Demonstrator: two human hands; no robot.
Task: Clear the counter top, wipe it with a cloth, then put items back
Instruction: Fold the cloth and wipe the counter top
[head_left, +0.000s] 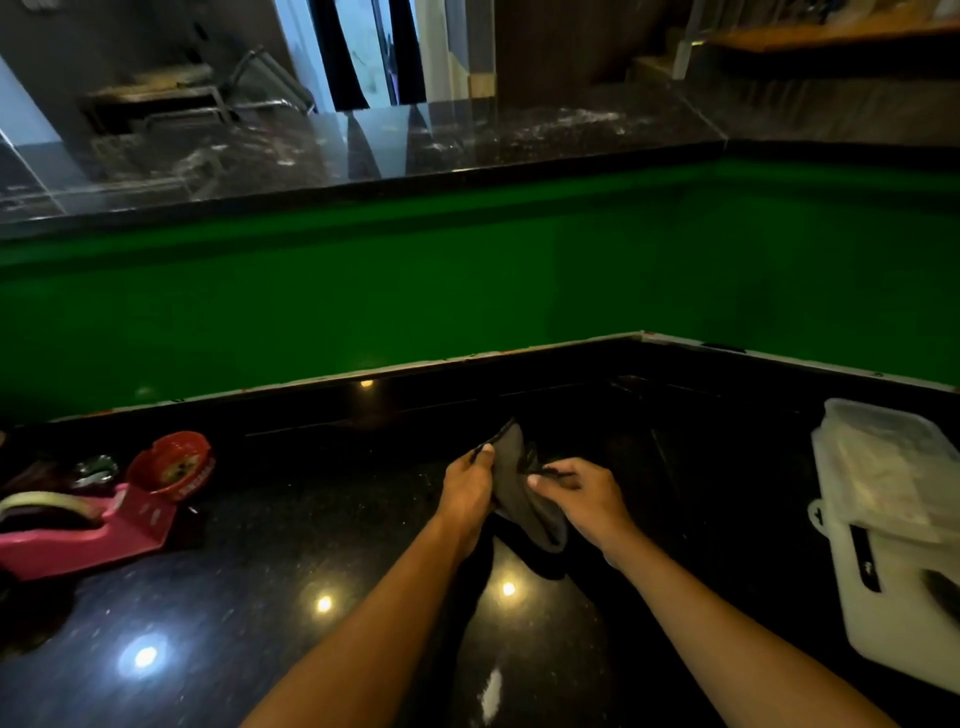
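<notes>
Dark grey cloth (511, 486): held up above the middle of the black polished worktop (291, 525), between both hands. Left hand (467, 488): grip closed on the cloth's upper left edge. Right hand (584, 499): grip pinching the cloth's right edge (thumb and fingers together). Pink tape dispenser (88, 530): left side of worktop. Red ashtray (171, 465): just behind the dispenser. White lidded plastic container (893, 535): right edge of worktop, well apart from the hands. Green wall panel (467, 280): behind the worktop.
</notes>
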